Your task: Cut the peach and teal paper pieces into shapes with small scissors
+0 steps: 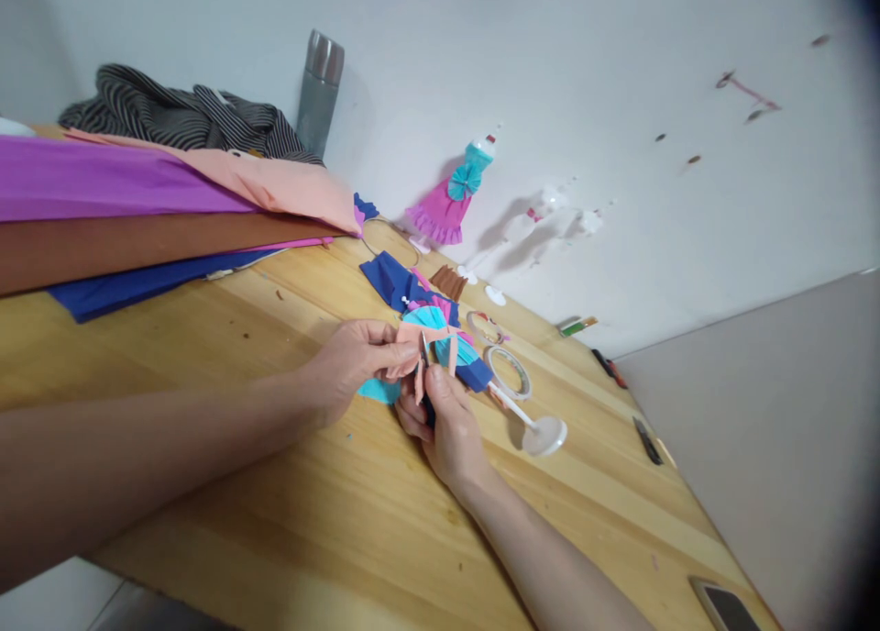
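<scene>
Pinched in the fingers of my left hand (350, 365) is a small piece of peach crepe paper (412, 334). My right hand (450, 429) grips a pair of scissors (425, 360), whose blades lie against the peach paper. A narrow peach strip (452, 354) hangs beside the blades. Just behind my hands, a small mannequin stand lies on its side, its white round base (544, 437) toward the right. Dark blue paper (474, 374) and turquoise pleated paper (426, 316) are around it. A turquoise scrap (379, 391) sits partly under my hands.
Large crepe sheets in purple (116, 180), brown (124, 243) and blue (165, 278) spread at the left. A grey bottle (320, 94) and striped cloth (185, 117) stand behind. Further right are a dressed mannequin (454, 191), tape rolls (509, 372), a cutter (647, 441) and a phone (725, 605).
</scene>
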The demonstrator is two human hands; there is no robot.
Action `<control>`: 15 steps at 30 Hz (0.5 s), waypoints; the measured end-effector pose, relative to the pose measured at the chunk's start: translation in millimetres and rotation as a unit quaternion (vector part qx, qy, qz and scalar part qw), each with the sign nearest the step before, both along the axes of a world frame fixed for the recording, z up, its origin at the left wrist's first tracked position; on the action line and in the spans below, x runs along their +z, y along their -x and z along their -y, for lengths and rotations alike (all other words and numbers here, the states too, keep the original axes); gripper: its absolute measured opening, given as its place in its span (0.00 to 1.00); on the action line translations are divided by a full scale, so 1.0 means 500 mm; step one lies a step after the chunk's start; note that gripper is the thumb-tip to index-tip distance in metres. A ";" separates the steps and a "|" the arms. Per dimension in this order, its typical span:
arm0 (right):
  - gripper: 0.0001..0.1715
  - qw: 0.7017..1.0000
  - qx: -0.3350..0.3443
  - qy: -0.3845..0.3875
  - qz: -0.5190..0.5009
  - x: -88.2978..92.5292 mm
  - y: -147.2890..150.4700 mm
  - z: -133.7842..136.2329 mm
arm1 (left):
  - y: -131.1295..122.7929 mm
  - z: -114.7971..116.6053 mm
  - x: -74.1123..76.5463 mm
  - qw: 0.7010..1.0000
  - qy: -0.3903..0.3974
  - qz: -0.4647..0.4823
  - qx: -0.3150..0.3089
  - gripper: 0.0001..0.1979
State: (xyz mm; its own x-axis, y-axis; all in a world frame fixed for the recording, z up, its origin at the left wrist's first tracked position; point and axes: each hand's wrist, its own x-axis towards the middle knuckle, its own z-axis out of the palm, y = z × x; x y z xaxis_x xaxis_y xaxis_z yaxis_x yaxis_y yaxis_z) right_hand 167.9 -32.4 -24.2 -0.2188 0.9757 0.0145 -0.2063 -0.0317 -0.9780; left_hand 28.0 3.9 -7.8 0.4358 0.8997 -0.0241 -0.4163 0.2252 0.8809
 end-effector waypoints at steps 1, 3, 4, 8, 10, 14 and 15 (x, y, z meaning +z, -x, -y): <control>0.28 1.000 0.000 0.001 -0.002 0.000 0.000 0.000 | 0.000 0.000 0.000 1.000 0.001 0.000 0.000 0.15; 0.28 1.000 -0.001 0.000 0.002 -0.002 -0.001 0.001 | 0.000 0.000 0.000 1.000 0.002 0.001 -0.003 0.15; 0.27 1.000 -0.003 -0.002 0.006 -0.004 -0.002 0.002 | -0.001 0.000 -0.001 1.000 0.002 0.004 -0.004 0.16; 0.26 0.999 -0.010 -0.008 0.029 -0.007 -0.002 0.005 | -0.003 -0.001 -0.001 1.000 0.012 0.002 -0.002 0.15; 0.26 0.999 -0.015 -0.007 0.042 -0.007 0.000 0.005 | -0.003 -0.002 0.000 1.000 0.013 -0.006 0.004 0.15; 0.27 0.998 -0.026 -0.009 0.050 -0.001 0.004 0.006 | -0.001 -0.002 0.005 1.000 0.003 -0.011 0.001 0.16; 0.27 0.998 -0.026 -0.009 0.049 0.000 0.005 0.006 | 0.000 -0.002 0.006 1.000 -0.001 -0.014 0.003 0.16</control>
State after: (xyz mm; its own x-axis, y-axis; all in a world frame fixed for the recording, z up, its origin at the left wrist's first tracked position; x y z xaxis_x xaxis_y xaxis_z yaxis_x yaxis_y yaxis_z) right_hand 165.3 -35.3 -24.4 -0.1688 0.9856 0.0123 -0.1104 -0.0065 -0.9939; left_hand 28.1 4.8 -4.7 0.4299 0.9022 -0.0344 -0.3924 0.2211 0.8928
